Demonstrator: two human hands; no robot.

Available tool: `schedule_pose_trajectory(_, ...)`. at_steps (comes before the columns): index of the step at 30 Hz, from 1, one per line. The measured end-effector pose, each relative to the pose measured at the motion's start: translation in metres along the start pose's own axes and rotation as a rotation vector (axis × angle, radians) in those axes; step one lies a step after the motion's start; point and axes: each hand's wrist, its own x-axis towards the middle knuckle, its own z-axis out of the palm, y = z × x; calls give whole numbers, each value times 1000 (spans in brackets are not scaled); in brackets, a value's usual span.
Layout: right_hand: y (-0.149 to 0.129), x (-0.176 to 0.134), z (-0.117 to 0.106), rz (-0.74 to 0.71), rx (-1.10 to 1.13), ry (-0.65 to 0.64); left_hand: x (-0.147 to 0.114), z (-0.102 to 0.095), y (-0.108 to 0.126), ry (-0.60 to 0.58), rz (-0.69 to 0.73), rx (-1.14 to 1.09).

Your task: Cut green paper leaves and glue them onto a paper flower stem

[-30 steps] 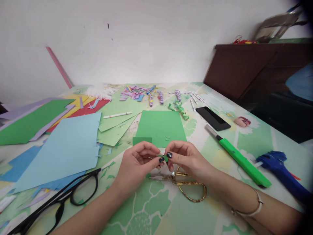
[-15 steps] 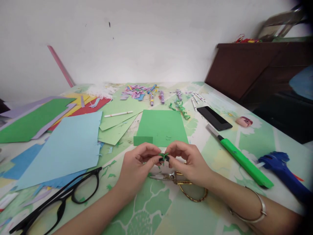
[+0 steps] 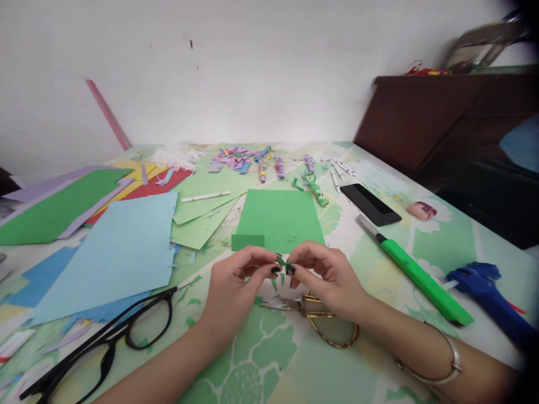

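Note:
A small green paper piece (image 3: 283, 263) is pinched between the fingertips of my left hand (image 3: 240, 280) and my right hand (image 3: 326, 278). Its exact shape is partly covered by the thumbs and forefingers. Both hands are held close together, just in front of a green paper sheet (image 3: 280, 216) with a small green strip (image 3: 248, 242) at its near left corner. Under my right hand lies a pair of scissors with gold handles (image 3: 311, 314), its blades pointing left. Tiny green scraps lie on the tablecloth near the blades.
Left are black glasses (image 3: 113, 342), a light blue sheet (image 3: 109, 247) and other coloured papers. Right lie a green utility knife (image 3: 421, 275), a blue tool (image 3: 484, 286) and a black phone (image 3: 370, 203). Behind are rolled purple papers (image 3: 280, 167), a curled green paper (image 3: 314, 188) and markers (image 3: 337, 171).
The fingertips have shifted slightly and the green paper piece between them is turned differently. The whole view has moved a little; the other things lie as before.

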Motion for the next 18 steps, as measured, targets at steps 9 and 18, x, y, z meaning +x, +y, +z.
schedule_pose_trajectory(9,5,2,-1,71,251,-33,6,1,3,-54,-165,-265)
schedule_pose_trajectory(18,3,4,-3,133,372,-92,6,-2,-3,-124,-212,-351)
